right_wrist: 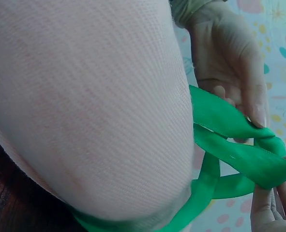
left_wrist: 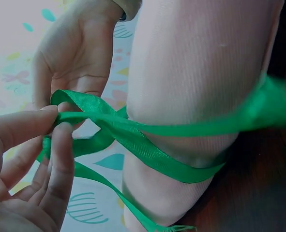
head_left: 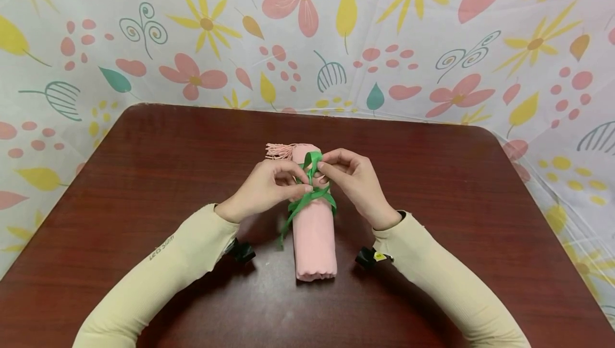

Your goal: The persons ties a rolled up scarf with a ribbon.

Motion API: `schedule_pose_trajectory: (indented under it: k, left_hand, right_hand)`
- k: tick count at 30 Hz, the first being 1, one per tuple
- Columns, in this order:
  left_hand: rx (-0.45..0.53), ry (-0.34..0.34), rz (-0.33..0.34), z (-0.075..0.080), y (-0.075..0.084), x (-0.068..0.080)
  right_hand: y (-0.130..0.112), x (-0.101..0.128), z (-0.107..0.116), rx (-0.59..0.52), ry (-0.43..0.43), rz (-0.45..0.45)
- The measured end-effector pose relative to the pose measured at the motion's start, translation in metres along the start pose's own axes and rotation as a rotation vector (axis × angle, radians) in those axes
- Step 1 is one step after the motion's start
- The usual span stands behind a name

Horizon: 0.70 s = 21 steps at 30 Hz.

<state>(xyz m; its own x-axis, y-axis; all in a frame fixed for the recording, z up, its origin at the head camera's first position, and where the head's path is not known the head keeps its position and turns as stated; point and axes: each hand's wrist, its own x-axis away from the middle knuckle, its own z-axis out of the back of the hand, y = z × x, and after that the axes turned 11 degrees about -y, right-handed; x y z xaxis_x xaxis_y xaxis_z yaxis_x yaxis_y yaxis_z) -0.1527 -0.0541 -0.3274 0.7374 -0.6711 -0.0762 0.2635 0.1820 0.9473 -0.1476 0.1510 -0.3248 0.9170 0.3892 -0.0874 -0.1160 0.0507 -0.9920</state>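
Rolled pink fringed cloth bundle [head_left: 313, 214] lies frame centre on dark red-brown wooden desk [head_left: 144, 177]. Green satin ribbon [head_left: 309, 193] already wrapped round its middle, ends crossed. Left hand [head_left: 266, 188] and right hand [head_left: 353, 180] each pinch ribbon loop above roll. Judgement: bow half formed; loops not yet tightened.

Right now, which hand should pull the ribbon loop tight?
Probably the right hand: its fingers pinch the ribbon loop at the top, while the left hand pinches the crossing low against the roll.
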Motion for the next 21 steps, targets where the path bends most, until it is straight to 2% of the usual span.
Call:
schedule_pose_trajectory:
  k: [9,12,21]
  left_hand:
    - [-0.122,0.106,-0.042,-0.0008,-0.005,0.0004]
    - [-0.142,0.103,-0.047,-0.0013,-0.0069,-0.0004]
    - [-0.285,0.093,0.008,-0.0026,-0.0062,-0.0021]
  right_hand:
    - [0.0025,0.0007,0.0006,0.008,-0.018,0.005]
    - [0.0028,0.0013,0.0001,-0.014,-0.033,0.007]
    - [0.0032,0.0035,-0.0017,-0.042,-0.078,0.015]
